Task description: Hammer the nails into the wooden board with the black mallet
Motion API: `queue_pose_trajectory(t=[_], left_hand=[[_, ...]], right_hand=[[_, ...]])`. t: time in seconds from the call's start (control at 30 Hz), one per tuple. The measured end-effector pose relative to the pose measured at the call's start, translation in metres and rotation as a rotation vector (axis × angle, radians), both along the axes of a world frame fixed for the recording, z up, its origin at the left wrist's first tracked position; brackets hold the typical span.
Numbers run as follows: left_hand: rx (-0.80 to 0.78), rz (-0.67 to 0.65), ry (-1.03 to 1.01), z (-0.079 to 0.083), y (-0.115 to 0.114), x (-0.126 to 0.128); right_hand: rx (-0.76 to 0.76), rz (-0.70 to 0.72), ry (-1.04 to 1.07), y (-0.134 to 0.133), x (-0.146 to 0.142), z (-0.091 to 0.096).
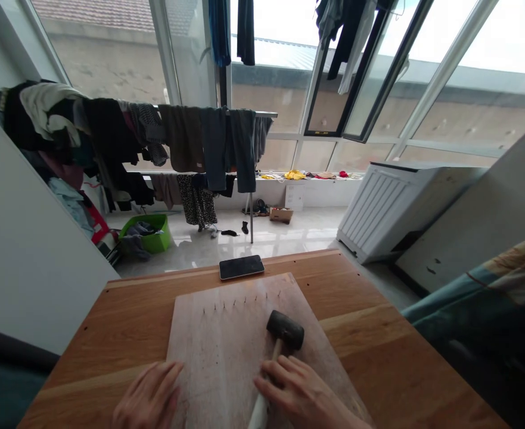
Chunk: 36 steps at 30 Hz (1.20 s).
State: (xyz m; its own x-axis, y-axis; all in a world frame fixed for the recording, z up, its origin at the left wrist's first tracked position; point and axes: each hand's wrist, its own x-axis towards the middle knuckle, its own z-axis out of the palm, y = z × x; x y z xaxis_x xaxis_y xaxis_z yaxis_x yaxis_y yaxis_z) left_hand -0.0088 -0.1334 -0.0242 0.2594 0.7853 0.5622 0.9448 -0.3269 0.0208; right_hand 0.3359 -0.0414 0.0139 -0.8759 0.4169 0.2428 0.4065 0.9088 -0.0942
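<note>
A pale wooden board (226, 351) lies on the brown wooden table (360, 333). Several thin nails (245, 300) stand in a row near its far edge, roughly upright. My right hand (298, 387) is closed around the light handle of a rubber mallet (285, 329), whose black head rests on or just over the right part of the board; any gap is hard to judge. At the board's left edge is my left hand (148, 394), fingers stretched out and holding nothing. Its fingertips reach the board's edge.
A black phone (241, 267) lies at the table's far side, beyond the board. Past the table stand a loaded clothes rack (226, 143), a green basket (157, 238) and a white ribbed cabinet-like unit (373, 202). Patterned fabric (490, 280) hangs at the right.
</note>
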Motion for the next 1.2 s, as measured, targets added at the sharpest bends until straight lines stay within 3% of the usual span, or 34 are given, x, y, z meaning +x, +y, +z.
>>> queue_pose_trajectory(t=[0.13,0.23,0.4,0.53,0.63,0.77,0.97,1.2], left_hand=[[-0.053,0.067,-0.190,0.003,0.024,0.005],[-0.186,0.126,-0.418,0.003,0.049,0.007],[-0.380,0.121,-0.697,0.005,0.100,0.012],[-0.469,0.047,-0.787,0.008,0.126,0.014],[-0.462,0.045,-0.886,0.011,0.130,0.017],[-0.433,0.042,-0.872,0.013,0.130,0.024],[-0.517,0.012,-0.759,0.009,0.139,0.037],[-0.430,0.029,-0.776,0.014,0.141,0.048]], right_hand=[[-0.093,-0.077,-0.005,0.010,0.010,-0.009],[-0.202,-0.198,-0.031,0.018,0.026,-0.006],[-0.426,-0.263,-0.051,0.035,0.033,0.026],[-0.350,-0.391,0.095,0.072,0.017,0.047],[-0.313,-0.497,0.110,0.110,0.000,0.047],[-0.359,-0.503,0.039,0.143,-0.015,0.037],[-0.374,-0.498,-0.009,0.146,-0.029,0.039],[-0.419,-0.432,-0.084,0.150,-0.048,0.038]])
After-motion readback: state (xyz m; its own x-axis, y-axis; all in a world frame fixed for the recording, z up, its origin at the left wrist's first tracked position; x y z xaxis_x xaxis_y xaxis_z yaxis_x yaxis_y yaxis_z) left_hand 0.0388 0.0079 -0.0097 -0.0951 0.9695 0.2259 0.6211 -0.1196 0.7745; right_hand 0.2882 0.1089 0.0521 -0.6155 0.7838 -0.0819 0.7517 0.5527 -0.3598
